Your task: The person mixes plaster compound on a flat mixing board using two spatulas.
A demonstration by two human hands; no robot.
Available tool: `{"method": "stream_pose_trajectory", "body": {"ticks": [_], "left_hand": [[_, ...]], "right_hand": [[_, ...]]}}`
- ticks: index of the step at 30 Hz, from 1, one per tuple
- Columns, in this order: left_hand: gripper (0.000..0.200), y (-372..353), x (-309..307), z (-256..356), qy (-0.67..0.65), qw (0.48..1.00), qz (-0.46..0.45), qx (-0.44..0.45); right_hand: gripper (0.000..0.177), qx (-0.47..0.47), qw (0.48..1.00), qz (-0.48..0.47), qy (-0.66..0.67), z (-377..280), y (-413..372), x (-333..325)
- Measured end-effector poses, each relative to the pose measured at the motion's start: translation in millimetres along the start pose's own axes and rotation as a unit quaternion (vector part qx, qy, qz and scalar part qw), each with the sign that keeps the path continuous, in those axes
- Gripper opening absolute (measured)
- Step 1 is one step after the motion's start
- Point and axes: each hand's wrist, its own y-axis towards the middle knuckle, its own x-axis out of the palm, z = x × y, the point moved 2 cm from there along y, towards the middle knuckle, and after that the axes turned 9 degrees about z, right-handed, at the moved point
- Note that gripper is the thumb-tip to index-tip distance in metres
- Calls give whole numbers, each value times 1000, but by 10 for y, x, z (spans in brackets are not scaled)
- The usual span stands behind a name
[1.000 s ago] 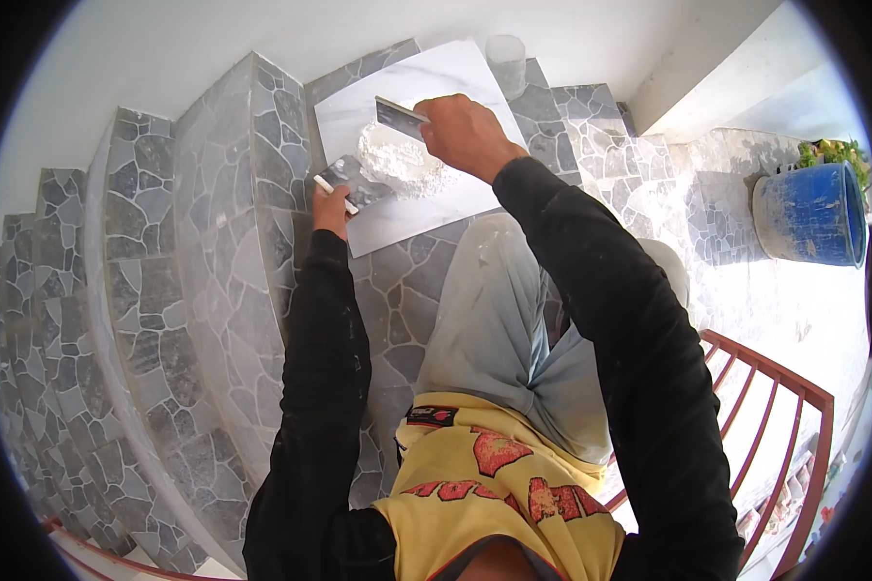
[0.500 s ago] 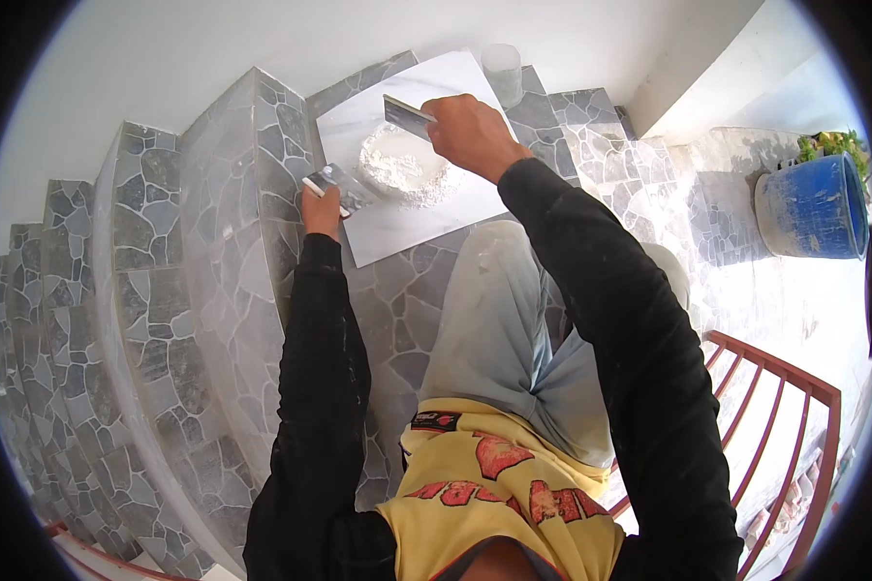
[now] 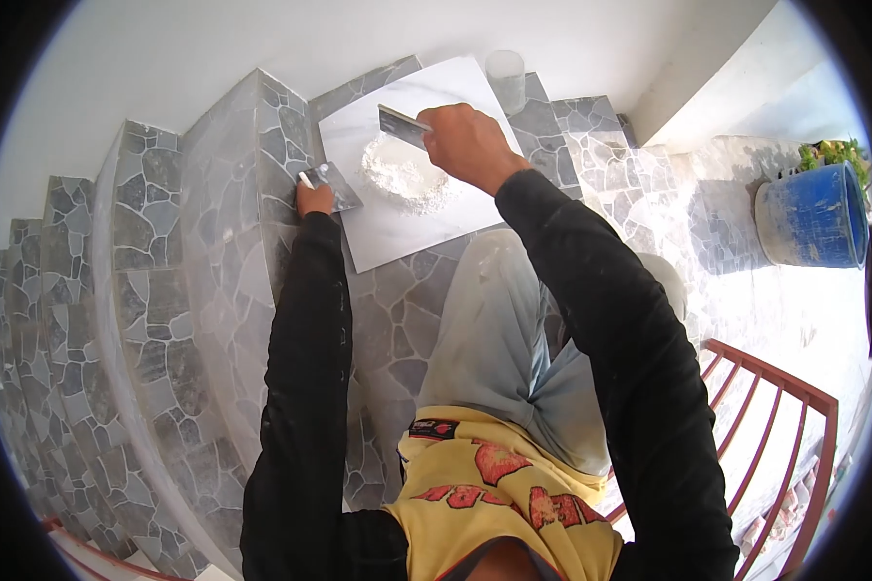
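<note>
My right hand (image 3: 470, 145) is closed round a broad-bladed putty knife (image 3: 399, 126), its blade over the far edge of a mound of white powder (image 3: 402, 179). A paler, wet-looking patch lies in the middle of the mound. The powder rests on a white marbled tile (image 3: 455, 82) laid on a stone-patterned step. Left of the mound, my left hand (image 3: 315, 199) grips a second putty knife (image 3: 339, 188), whose flat, smeared blade is over the tile's left edge. A gap separates this blade from the powder.
Behind the tile, a translucent cup (image 3: 506, 79) stands by the white wall. A blue bucket (image 3: 809, 215) with dried splashes is at the right, near green plants (image 3: 833, 153). Stone-patterned stairs (image 3: 150, 290) run along the left. A red-brown metal railing (image 3: 775, 373) stands at lower right.
My left hand has drawn its putty knife left, away from the powder. The right putty knife has shifted slightly and its blade shows more of its face.
</note>
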Motion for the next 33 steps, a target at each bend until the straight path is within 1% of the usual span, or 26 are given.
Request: {"method": "stream_pose_trajectory", "body": {"ticks": [1, 2, 3, 4, 5, 6, 9, 10, 12, 13, 14, 15, 16, 17, 18, 20, 21, 23, 24, 26, 27, 28, 30, 31, 32, 33], "left_hand": [[42, 93, 1, 15, 32, 998, 29, 39], [42, 151, 54, 7, 32, 998, 24, 40], [43, 116, -27, 184, 68, 996, 25, 53], [44, 168, -30, 171, 104, 992, 27, 64], [43, 224, 17, 195, 133, 986, 58, 84], [43, 328, 86, 169, 134, 986, 57, 82], [45, 450, 182, 203, 154, 981, -13, 120], [45, 423, 166, 242, 154, 981, -12, 120], [49, 435, 163, 296, 140, 975, -55, 162], [54, 447, 192, 285, 146, 974, -57, 162], [54, 470, 217, 287, 146, 974, -54, 164], [54, 663, 412, 49, 154, 971, -55, 174], [55, 629, 422, 106, 161, 968, -58, 183], [54, 588, 401, 129, 163, 971, -76, 154], [54, 617, 402, 94, 161, 972, -75, 155], [53, 684, 435, -10, 80, 978, -118, 149], [53, 641, 377, 50, 80, 978, -118, 151], [51, 474, 187, 199, 12, 968, -220, 122], [51, 454, 153, 181, 12, 967, -221, 123], [48, 441, 88, 187, 23, 971, -181, 153], [47, 481, 103, 136, -3, 970, -183, 157], [47, 396, 65, 230, -3, 970, -185, 157], [44, 183, -75, 479, -10, 960, -173, 222], [44, 57, -127, 615, -10, 960, -173, 221], [43, -78, -186, 746, 29, 959, -137, 246], [42, -100, -233, 690, 70, 956, -99, 267]], "right_hand": [[28, -3, 1000, 12, 3, 31, -7, -19], [28, 1, 1000, 13, 1, 70, -7, -32], [27, 6, 1000, 12, -3, 92, -2, -50], [27, 10, 1000, 11, -4, 100, 3, -62], [27, 12, 1000, 9, -4, 102, 2, -74], [27, 17, 1000, 11, -2, 102, 1, -93], [28, 24, 1000, 5, 2, 71, 12, -85], [29, 28, 1000, -2, 4, 56, 17, -78], [29, 15, 1000, -2, 5, 23, 13, -71], [29, 4, 1000, -2, 5, 3, 14, -65], [29, 1, 1000, 1, 6, -14, 12, -62], [28, 2, 1000, 1, 8, -19, 6, -51], [28, 3, 1000, 0, 9, -25, 3, -44], [28, 0, 1000, 2, 8, -27, 12, -43], [28, -2, 1000, -2, 7, -33, 11, -43], [27, -3, 1000, -4, 4, -16, 13, -54], [27, -3, 1000, -2, 6, -9, 17, -61], [28, -2, 1000, 1, 10, -3, 20, -69], [28, -1, 1000, 2, 7, 6, 23, -73], [28, 2, 1000, 3, 3, 29, 17, -83], [28, -1, 1000, 6, 5, 28, 19, -85], [28, -4, 1000, 8, 7, 31, 18, -83], [27, -2, 1000, 6, 7, 41, 14, -72], [27, -1, 1000, 5, 7, 42, 14, -66], [27, -2, 1000, 4, 7, 39, 9, -70], [27, 11, 1000, -4, 10, 25, -9, -66]]}}
